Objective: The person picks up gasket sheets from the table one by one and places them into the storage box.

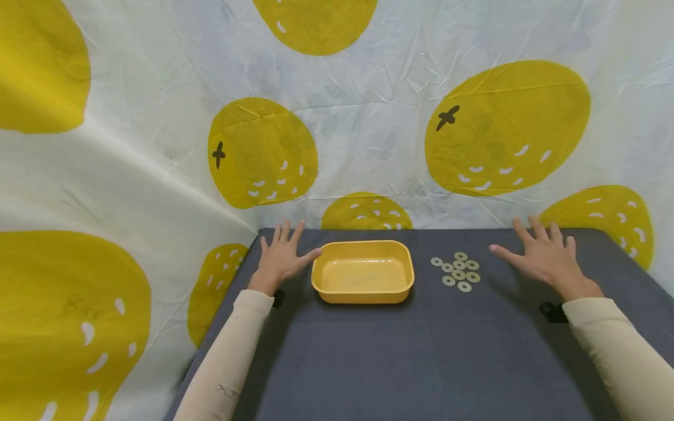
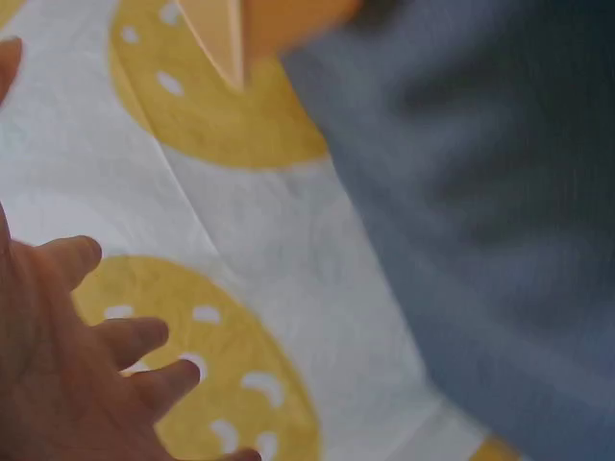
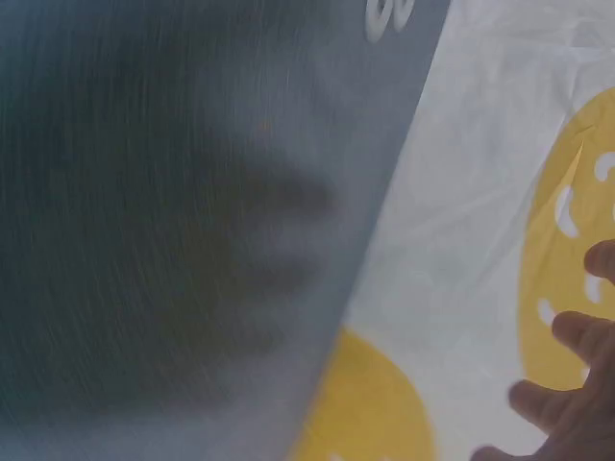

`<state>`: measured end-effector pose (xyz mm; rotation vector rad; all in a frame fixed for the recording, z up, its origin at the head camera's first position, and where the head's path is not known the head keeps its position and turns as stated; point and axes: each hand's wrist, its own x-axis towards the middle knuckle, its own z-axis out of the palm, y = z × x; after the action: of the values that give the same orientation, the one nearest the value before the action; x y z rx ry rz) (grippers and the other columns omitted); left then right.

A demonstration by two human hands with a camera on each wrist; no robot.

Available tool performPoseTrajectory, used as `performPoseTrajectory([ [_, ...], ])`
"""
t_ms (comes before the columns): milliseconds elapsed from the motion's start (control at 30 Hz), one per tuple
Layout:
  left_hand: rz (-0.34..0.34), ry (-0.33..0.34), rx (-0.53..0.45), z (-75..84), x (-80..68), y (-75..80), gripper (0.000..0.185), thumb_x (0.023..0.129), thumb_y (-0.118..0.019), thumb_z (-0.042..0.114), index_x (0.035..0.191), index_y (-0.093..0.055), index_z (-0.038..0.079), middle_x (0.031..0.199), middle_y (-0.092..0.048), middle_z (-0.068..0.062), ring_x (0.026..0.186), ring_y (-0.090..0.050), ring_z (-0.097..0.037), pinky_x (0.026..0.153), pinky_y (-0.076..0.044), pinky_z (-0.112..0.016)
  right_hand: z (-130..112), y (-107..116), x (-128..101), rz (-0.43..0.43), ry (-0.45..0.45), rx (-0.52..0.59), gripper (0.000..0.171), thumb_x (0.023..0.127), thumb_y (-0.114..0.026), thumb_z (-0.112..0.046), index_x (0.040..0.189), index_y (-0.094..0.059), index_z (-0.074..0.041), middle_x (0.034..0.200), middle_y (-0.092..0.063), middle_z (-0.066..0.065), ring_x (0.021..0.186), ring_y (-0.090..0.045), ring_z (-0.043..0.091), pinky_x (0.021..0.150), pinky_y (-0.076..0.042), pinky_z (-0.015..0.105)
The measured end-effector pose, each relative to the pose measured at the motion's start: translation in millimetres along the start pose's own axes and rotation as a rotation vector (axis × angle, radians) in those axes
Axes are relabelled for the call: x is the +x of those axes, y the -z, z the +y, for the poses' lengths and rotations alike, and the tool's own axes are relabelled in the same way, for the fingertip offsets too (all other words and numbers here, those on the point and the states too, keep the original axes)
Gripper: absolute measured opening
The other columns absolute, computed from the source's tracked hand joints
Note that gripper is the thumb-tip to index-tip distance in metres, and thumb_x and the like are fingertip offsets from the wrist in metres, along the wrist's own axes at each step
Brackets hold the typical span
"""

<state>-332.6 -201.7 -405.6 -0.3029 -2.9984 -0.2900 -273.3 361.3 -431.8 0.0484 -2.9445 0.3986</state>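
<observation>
On the tabletop (image 1: 400, 362) the tray (image 1: 363, 272) lies bare inside, washers (image 1: 457, 271) just right, between left hand (image 1: 281, 257) and right hand (image 1: 542, 255), both spread wide, holding nothing.

A staged recording booth: a wrinkled white backdrop cloth (image 1: 368, 117) printed with yellow fruit encloses the dark grey surface (image 1: 421, 351)

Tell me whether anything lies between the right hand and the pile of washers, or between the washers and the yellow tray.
Nothing visible does. The right hand rests open just right of the washers, bare grey table between them. The yellow tray sits left of the washers, again only bare table between.
</observation>
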Motion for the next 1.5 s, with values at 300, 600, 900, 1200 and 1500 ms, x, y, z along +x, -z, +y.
performPoseTrajectory([
  [300,0.096,0.137,-0.574,3.9,-13.2,-44.9,0.057,0.099,-0.066,0.042,0.150,-0.053,0.021,0.143,-0.062,-0.013,0.126,-0.063,-0.036,0.096,-0.056,-0.054,-15.5,-39.9,-0.3,-0.141,0.007,0.288,0.065,0.103,-0.058,-0.043,0.142,-0.051,0.009,0.133,-0.054,0.040,0.110,-0.057,0.055,0.081,-0.051,0.063],
  [600,0.027,0.259,-1.121,2.3,-11.5,-79.5,0.044,0.104,-0.060,0.028,0.147,-0.055,0.025,0.138,-0.063,-0.013,0.116,-0.068,-0.028,0.079,-0.064,-0.035,-27.6,-59.4,0.7,-0.242,0.009,0.338,0.043,0.098,-0.067,-0.030,0.124,-0.064,0.004,0.098,-0.068,0.018,0.076,-0.059,0.022,0.062,-0.046,0.034],
  [900,0.000,0.220,-1.201,-3.8,-12.9,-85.8,0.046,0.103,-0.062,0.026,0.149,-0.055,0.026,0.141,-0.062,-0.013,0.115,-0.069,-0.028,0.072,-0.063,-0.032,-28.4,-64.0,4.4,-0.244,-0.007,0.305,0.040,0.094,-0.072,-0.034,0.115,-0.067,0.000,0.092,-0.067,0.014,0.074,-0.056,0.023,0.062,-0.041,0.033],
  [1200,-0.088,0.108,-1.237,-18.1,-15.8,-94.9,0.059,0.100,-0.067,0.024,0.155,-0.047,0.025,0.150,-0.055,-0.016,0.129,-0.062,-0.032,0.086,-0.063,-0.038,-28.7,-65.5,8.5,-0.251,0.000,0.289,0.031,0.093,-0.073,-0.028,0.106,-0.066,-0.001,0.090,-0.065,0.014,0.074,-0.055,0.024,0.062,-0.039,0.033],
  [1500,-0.077,0.038,-1.281,-24.6,-16.7,-102.4,0.065,0.097,-0.071,0.021,0.157,-0.044,0.019,0.149,-0.057,-0.015,0.131,-0.060,-0.031,0.089,-0.062,-0.038,-33.1,-63.7,12.1,-0.268,0.001,0.312,0.029,0.094,-0.071,-0.019,0.105,-0.061,0.005,0.087,-0.060,0.016,0.073,-0.052,0.025,0.062,-0.040,0.033],
])
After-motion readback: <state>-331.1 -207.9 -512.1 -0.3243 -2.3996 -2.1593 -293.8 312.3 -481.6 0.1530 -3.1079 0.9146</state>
